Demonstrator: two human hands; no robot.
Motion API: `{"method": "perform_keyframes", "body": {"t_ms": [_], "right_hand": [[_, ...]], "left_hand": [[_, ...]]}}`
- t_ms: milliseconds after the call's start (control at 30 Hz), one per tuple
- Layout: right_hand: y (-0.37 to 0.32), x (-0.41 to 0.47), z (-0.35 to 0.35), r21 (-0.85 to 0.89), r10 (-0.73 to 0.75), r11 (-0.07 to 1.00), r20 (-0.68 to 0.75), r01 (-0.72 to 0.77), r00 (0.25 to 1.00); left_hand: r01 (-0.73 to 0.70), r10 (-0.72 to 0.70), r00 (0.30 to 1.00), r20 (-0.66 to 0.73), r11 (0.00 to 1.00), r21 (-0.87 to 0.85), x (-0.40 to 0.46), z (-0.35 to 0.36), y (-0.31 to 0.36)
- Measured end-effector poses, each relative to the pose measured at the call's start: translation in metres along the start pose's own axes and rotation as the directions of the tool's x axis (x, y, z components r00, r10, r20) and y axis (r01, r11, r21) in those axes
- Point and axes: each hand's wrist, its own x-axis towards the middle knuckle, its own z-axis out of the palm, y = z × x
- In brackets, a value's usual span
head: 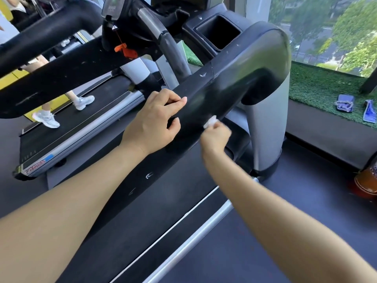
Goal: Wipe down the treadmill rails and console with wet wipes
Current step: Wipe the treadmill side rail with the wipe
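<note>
currently right hand [216,137] pinches a small wadded wet wipe [210,121] against the underside of the right rail [204,99]; left hand [155,119] curls over the rail top. risk: wad slips from fingertips; the underside gets patchy coverage; console [114,7] looks untouched.

A person in white sneakers [46,119] is walking on the next treadmill [67,131] at the left. An orange clip [124,50] is hanging from a cord near the top. Two blue items [344,103] are lying on the green turf [318,86] by the window [334,27]. A brown shoe [366,181] is showing at the right edge of the floor.
</note>
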Motion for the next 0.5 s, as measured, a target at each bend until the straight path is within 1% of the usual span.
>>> {"method": "perform_keyframes", "body": {"t_ms": [67,133,167,200,267,333,400,433,467,500], "right_hand": [[-0.013,0.033,-0.006,0.010,-0.042,0.999,-0.054,0.043,0.998],[-0.015,0.035,-0.005,0.000,-0.114,0.993,-0.074,0.114,0.991],[-0.012,0.022,-0.001,-0.028,-0.187,0.982,-0.089,0.185,0.978],[-0.011,0.001,0.004,-0.027,-0.289,0.957,-0.100,0.288,0.952],[0.007,-0.043,0.011,-0.053,-0.502,0.864,-0.028,0.501,0.864],[0.022,-0.074,0.009,-0.034,-0.566,0.820,0.091,0.571,0.819],[0.024,-0.082,0.000,-0.122,-0.649,0.733,0.169,0.669,0.742],[0.023,-0.074,-0.004,-0.175,-0.663,0.706,0.179,0.686,0.727],[0.017,-0.063,-0.006,-0.199,-0.651,0.719,0.143,0.666,0.745],[0.010,-0.047,-0.006,-0.228,-0.630,0.746,0.061,0.625,0.774]], "left_hand": [[0.002,-0.002,1.000,-0.001,1.000,-0.004,0.000,0.000,-0.001],[0.001,-0.001,1.000,0.003,1.000,-0.020,0.000,0.000,-0.001],[0.001,0.000,1.000,0.007,1.000,-0.027,0.000,0.000,-0.002],[0.000,0.001,1.000,0.011,0.999,-0.033,0.000,0.000,-0.002],[-0.015,0.016,1.000,0.023,0.999,-0.043,0.001,-0.002,-0.003],[-0.042,0.044,0.998,0.038,0.998,-0.038,-0.001,-0.006,-0.002],[-0.066,0.065,0.997,0.041,0.998,0.000,-0.008,-0.014,-0.003],[-0.071,0.070,0.997,0.030,0.997,0.022,-0.016,-0.019,-0.004],[-0.072,0.071,0.997,0.017,0.997,0.039,-0.024,-0.025,-0.006],[-0.069,0.069,0.998,0.008,0.996,0.050,-0.034,-0.031,-0.009]]}}
